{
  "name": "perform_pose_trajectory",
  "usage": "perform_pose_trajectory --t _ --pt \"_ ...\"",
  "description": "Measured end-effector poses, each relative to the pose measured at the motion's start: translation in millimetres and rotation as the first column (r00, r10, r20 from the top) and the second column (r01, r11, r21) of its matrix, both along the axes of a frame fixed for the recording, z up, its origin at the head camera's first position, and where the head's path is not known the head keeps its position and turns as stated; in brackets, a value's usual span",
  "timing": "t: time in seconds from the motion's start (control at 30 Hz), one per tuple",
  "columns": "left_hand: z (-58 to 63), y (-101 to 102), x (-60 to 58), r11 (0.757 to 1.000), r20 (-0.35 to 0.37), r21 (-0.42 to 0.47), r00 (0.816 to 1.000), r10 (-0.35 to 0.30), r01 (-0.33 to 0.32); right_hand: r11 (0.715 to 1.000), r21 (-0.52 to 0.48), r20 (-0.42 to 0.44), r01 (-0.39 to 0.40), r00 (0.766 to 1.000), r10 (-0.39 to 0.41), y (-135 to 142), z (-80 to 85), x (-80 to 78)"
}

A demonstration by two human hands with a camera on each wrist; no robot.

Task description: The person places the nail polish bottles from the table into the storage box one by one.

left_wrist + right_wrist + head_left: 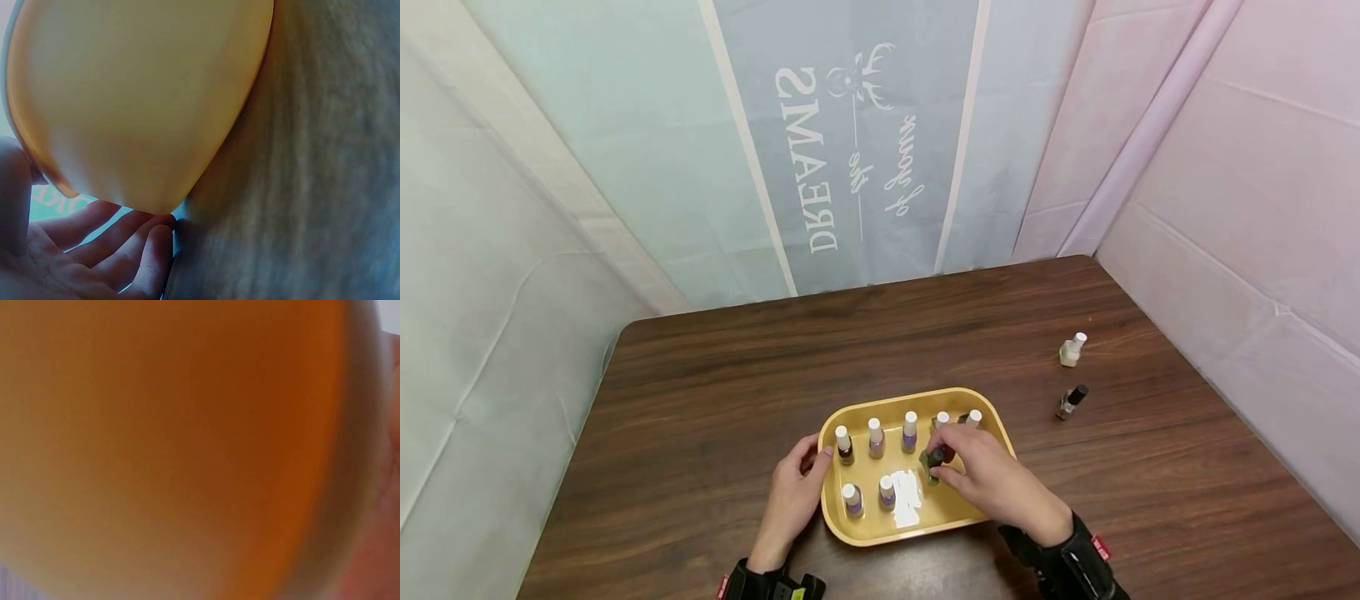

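Observation:
My left hand [795, 490] holds the left end of a yellow tray [880, 540], thumb at the rim. In the left wrist view, its fingers [134, 250] lie against the tray's outer side. Over the tray's right half, my right hand [992, 477] pinches a green nail polish bottle [933, 480] by its dark cap. Whether its base touches the tray floor I cannot tell. White-capped polish bottles stand in the tray: several in a back row, including a dark one [845, 452], and two purple ones [853, 502] in front. The right wrist view is filled mostly by the blurred tray wall [156, 456].
To the right of the tray, a pale bottle with a white cap [1070, 351] and a clear one with a black cap [1071, 402] stand on the brown wooden table [715, 392]. Printed curtains [850, 167] hang behind the table, and pale fabric hangs at both sides.

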State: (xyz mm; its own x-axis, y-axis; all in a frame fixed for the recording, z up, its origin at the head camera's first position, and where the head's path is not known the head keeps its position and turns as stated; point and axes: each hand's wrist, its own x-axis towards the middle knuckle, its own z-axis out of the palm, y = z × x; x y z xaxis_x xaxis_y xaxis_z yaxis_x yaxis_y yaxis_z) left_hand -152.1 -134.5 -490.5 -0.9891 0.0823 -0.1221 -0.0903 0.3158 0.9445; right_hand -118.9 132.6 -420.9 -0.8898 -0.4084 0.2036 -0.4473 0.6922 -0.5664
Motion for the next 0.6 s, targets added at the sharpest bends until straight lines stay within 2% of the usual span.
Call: perform_pose_trajectory --t 0.37,0.6 --pt "-1.2 1.8 1.4 1.0 -0.006 0.006 1.0 -0.001 0.001 0.999 0.034 0.053 -0.011 0.999 0.009 -4.7 -6.5 3.1" --pt "-1.8 2.1 1.9 1.0 -0.005 0.012 1.0 -0.004 0.004 0.999 0.04 0.051 -0.013 0.999 0.011 -7.5 -11.6 3.8"
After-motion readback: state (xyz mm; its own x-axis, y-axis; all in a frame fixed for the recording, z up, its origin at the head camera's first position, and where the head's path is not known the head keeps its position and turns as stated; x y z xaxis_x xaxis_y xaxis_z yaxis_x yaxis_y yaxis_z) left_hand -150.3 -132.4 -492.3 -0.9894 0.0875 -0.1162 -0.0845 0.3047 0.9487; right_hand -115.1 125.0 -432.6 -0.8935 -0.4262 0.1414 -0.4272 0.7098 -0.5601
